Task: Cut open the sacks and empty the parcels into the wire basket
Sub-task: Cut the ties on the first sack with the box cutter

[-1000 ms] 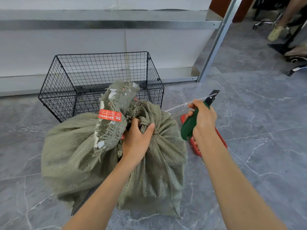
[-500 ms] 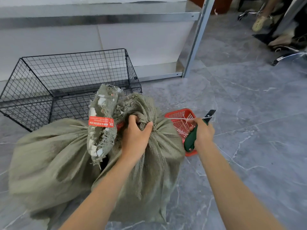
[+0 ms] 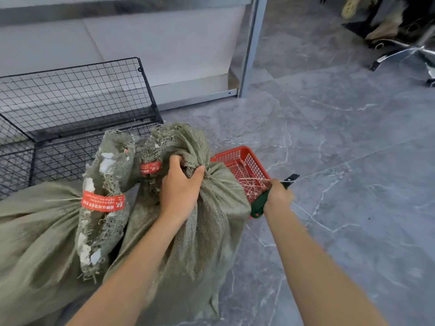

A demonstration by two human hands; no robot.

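Two olive woven sacks on the grey marbled floor (image 3: 353, 161), just in front of the black wire basket (image 3: 70, 90). Gathered neck of the nearer sack (image 3: 207, 231) clenched in the left hand (image 3: 181, 187), fingers and thumb bunching the cloth just beside a narrow red tape band (image 3: 150, 167). To the left, the other sack (image 3: 35, 231) slumped low, its frayed neck flopped over and bound with a wider red band (image 3: 102, 201). Green handle of a utility knife (image 3: 259, 203) wrapped in the right hand (image 3: 277, 195), black blade end pointing up and away, over the near corner of a small red plastic basket (image 3: 244, 161) just right of the gripped sack. Thin white strands (image 3: 249, 184) lying in that red basket; possibly one caught at the blade, though too blurred there to say. Behind the wire basket, a white shelf unit with a grey metal post (image 3: 251, 43). Chair base (image 3: 400, 48) at top right.
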